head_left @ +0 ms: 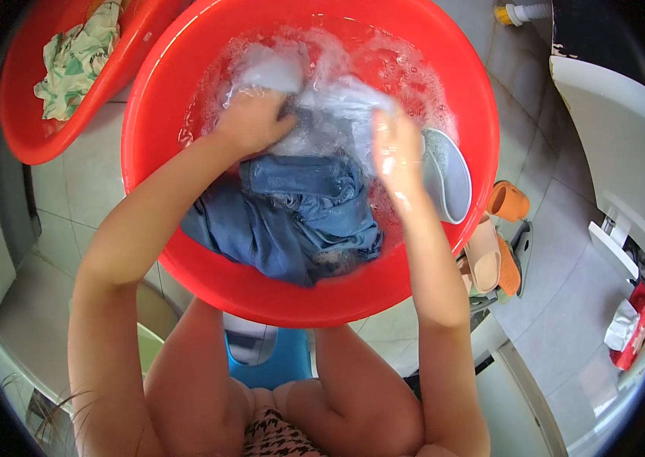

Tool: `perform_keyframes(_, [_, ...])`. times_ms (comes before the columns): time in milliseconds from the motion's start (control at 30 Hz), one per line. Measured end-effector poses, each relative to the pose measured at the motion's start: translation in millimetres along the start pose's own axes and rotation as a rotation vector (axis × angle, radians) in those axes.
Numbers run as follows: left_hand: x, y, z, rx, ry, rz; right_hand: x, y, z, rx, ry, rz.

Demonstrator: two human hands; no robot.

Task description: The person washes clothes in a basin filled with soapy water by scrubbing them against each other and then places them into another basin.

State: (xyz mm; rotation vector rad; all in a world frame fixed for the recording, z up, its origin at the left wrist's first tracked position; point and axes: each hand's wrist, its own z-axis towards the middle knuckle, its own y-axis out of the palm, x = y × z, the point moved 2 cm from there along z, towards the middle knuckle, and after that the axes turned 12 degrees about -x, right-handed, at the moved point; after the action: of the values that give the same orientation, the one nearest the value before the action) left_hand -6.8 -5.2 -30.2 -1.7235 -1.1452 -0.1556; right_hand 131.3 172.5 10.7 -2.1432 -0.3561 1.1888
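Soapy water fills a large red basin point(311, 311) in front of me. At its far left side my left hand point(252, 122) is closed on a wet white cloth point(269, 68), its fingertips hidden in the cloth and suds. My right hand point(398, 148), a little blurred, is closed at the cloth's right-hand part, with white fabric against its thumb side. Dark blue clothing point(307, 186) lies bunched and soaked nearer to me, partly above the water. A pale oval thing with a light rim point(453, 179) leans against the basin's right wall, beside my right wrist.
Another red basin point(21, 129) at the upper left holds a crumpled pale green printed cloth or bag point(78, 61). Slippers point(484, 255) and an orange cup-like thing point(509, 202) are right of the basin. A red tissue pack point(633, 335) is at the far right, a blue stool point(276, 365) beneath me.
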Motion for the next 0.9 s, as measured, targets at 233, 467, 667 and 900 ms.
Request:
perform_keyframes(233, [-9,-40,-4,0.334,0.149,0.156,-46,-78,-70,-0.025,0.05,1.661])
perform_keyframes(467, [11,-77,-37,0.084,0.192,-1.27,3,-111,-72,0.164,0.147,1.458])
perform_keyframes(667, [31,-65,-23,0.143,0.223,-0.149,-15,-45,-36,0.199,-0.123,-0.259])
perform_keyframes(900, [-16,16,29,0.241,-0.122,0.007,-5,45,29,0.168,-0.188,-0.372])
